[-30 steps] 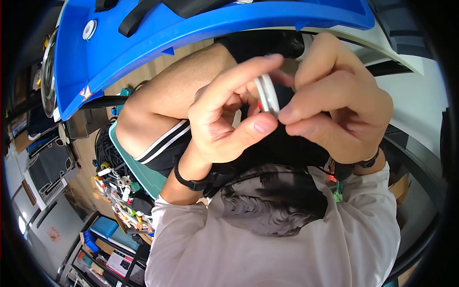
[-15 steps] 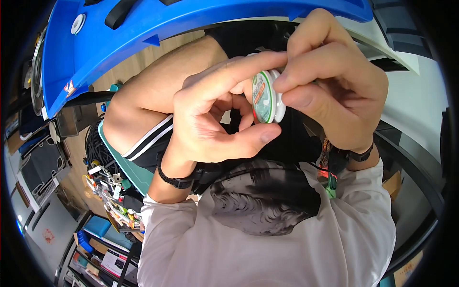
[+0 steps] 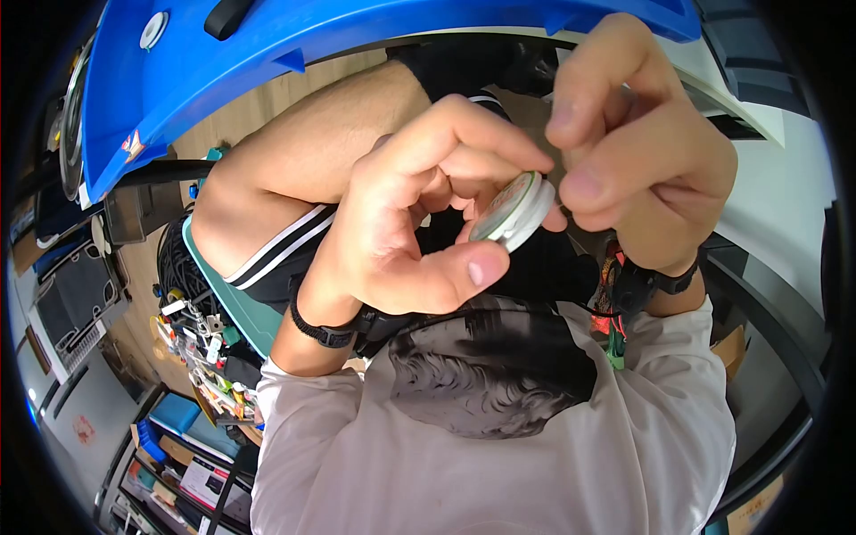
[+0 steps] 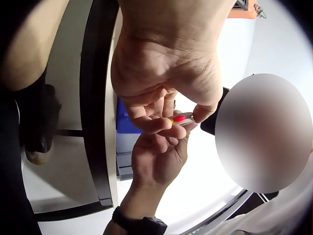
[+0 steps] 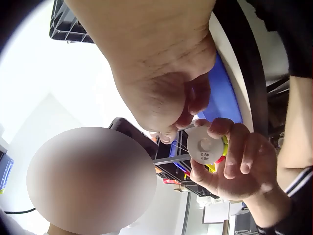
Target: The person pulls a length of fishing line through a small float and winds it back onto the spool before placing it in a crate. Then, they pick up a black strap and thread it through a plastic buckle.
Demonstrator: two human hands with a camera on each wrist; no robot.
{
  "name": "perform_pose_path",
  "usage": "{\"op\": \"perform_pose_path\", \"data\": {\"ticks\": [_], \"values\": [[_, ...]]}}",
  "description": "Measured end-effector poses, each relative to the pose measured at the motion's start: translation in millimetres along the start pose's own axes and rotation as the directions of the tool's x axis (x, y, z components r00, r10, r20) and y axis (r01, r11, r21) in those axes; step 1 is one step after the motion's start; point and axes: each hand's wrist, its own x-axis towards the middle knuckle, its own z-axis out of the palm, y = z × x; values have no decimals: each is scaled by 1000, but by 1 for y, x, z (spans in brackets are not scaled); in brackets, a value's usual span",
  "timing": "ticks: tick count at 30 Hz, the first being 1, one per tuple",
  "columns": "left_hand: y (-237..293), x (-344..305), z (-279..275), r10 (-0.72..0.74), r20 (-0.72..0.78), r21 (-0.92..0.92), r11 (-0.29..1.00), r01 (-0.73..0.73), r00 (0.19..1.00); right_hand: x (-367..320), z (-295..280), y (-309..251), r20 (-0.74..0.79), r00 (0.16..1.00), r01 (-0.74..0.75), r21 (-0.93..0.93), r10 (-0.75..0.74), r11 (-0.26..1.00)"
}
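A small white line spool with a green-edged label is held by its rim in my left hand, between thumb and fingers. The right wrist view shows the flat white face of the spool, printed "0.6#" and "4.5m". A small red and yellow piece sits at the spool in the left fingers. Just right of the spool, my right hand has its fingers curled and thumb tip pressed in. Fine fishing line shows between the right fingertips and the spool.
A blue tray lies ahead, with another white spool and a black strap in it. My bent leg is below the hands. At the left are a teal bin and a heap of small items.
The spool has tilted in the left hand, turning its label partly away. My right fingers, close against the spool half a second ago, are now a little to its right.
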Motion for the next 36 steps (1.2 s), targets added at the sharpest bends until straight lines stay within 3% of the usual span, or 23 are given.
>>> {"op": "perform_pose_path", "data": {"ticks": [2, 4, 7, 10, 12, 13, 16, 19, 21, 23, 25, 28, 36], "values": [[3, 1, 5, -27, -59, 21, 999, 29, 998, 1, -2, 0, -11, 999, -31, 39, 31, 999], [3, 2, 6, -52, -117, 40, 998, 57, 992, 8, -8, 4, 81, 988, 136, -77, -129, 988], [3, 3, 6, -37, -106, 68, 997, 45, 994, 1, -7, -2, 52, 997, 53, -89, -48, 995], [3, 2, 5, -57, -70, 18, 998, 58, 996, 7, -15, -2, 98, 993, 82, -208, -62, 975], [-4, 0, -2, 82, 96, -170, 983, -65, 992, 4, -13, -4, 80, 996, 57, -226, -39, 973], [-3, -1, -2, 85, 93, -168, 983, -69, 992, 3, -12, -3, 63, 998, 31, -242, -16, 970], [-1, 1, 0, 107, 62, -95, 990, -101, 992, -20, -7, 17, -37, 994, 96, -154, -103, 983], [2, 0, 8, 37, -63, 39, 999, -35, 997, -28, -1, 21, -107, 974, 180, -184, -202, 966], [-1, 0, 11, 165, -130, 79, 985, -155, 978, -23, -2, 13, -88, 978, 169, -210, -191, 963], [-3, 2, 7, 206, -90, 127, 973, -194, 974, -11, -4, 3, -71, 981, 159, -236, -180, 959], [-9, 3, 5, 322, -84, 205, 932, -299, 943, 4, -4, -6, 108, 976, 215, -317, -190, 924], [-13, 10, 1, 443, -68, 313, 860, -402, 894, 4, 2, -6, 104, 978, 204, -316, -180, 926], [-13, 8, 6, 403, -142, 291, 890, -351, 904, 4, 14, -7, 73, 970, 241, -452, -233, 859]]}}
